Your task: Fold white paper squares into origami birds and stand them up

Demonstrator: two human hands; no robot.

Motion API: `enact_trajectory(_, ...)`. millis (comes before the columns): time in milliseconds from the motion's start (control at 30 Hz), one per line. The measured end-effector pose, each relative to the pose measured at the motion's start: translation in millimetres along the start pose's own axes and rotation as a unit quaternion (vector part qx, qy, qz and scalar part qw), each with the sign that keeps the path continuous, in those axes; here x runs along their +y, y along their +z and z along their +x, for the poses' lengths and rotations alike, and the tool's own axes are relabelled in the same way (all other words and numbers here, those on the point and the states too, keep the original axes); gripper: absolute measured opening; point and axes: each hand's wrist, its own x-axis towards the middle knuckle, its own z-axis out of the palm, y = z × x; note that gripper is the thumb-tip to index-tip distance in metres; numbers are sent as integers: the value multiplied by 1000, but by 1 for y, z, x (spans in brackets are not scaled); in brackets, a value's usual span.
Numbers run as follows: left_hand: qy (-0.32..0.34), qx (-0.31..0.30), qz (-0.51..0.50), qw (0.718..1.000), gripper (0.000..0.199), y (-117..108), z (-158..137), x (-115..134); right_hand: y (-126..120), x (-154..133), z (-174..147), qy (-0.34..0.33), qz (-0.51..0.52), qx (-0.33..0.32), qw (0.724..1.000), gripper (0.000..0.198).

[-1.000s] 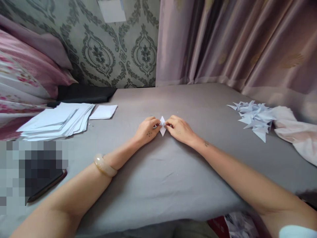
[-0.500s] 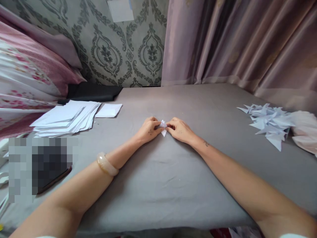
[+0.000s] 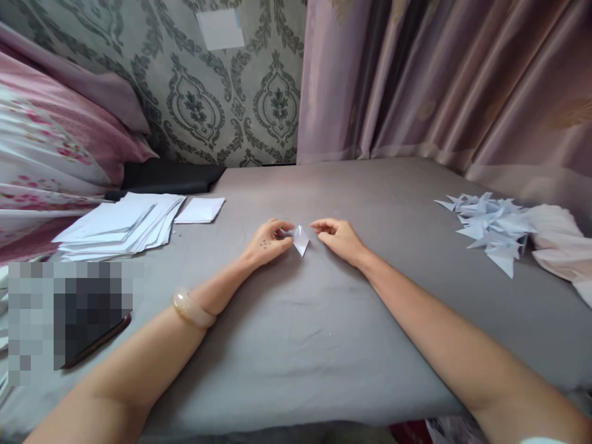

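Note:
A small folded piece of white paper [image 3: 301, 240], diamond-shaped with a crease near its top, lies on the grey cloth in front of me. At its left edge is my left hand [image 3: 272, 240], fingers and thumb apart; the thumb tip meets or nearly meets the paper. To the right, a small gap away from the paper, my right hand [image 3: 340, 237] hovers with loosely bent fingers and holds nothing.
Stacked white paper sheets [image 3: 115, 225] and a smaller pile of squares [image 3: 201, 210] lie at left. Folded pointed paper shapes [image 3: 494, 225] are heaped at right beside pale fabric [image 3: 559, 240]. A dark, partly blurred object [image 3: 92, 320] lies at lower left.
Both hands have let go of their pinch on the folded paper and drawn apart. The paper now shows as a wider, opened-out diamond. The view has shifted slightly.

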Motion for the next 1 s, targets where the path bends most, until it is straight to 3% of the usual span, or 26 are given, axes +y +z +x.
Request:
enact_trajectory(133, -36, 15, -15, 999, 29, -4, 0, 5, 0, -8, -1, 60, 72, 41, 995, 34)
enact_trajectory(367, 67, -48, -11, 997, 19, 9, 9, 7, 2, -10, 2, 86, 124, 64, 987, 33)
enact_trajectory(467, -13, -54, -142, 988, 22, 10, 10, 10, 3, -10, 2, 84, 150, 78, 982, 32)
enact_trajectory(533, -95, -46, -309, 945, 21, 5, 9, 14, 3, -12, 1, 85, 179, 100, 975, 31)
enact_trajectory(667, -165, -21, -607, 777, 15, -7, 6, 22, 3, -14, 0, 94, 219, 136, 962, 30)
enact_trajectory(733, -185, -21, -666, 723, 9, -11, 5, 25, 3, -15, -1, 93, 222, 138, 961, 30)
enact_trajectory(833, -208, -22, -694, 689, 6, -11, 3, 26, 5, -15, -1, 76, 214, 132, 965, 28)
enact_trajectory(1000, -221, -23, -709, 669, 3, -7, 2, 27, 9, -16, -4, 23, 183, 123, 975, 24)
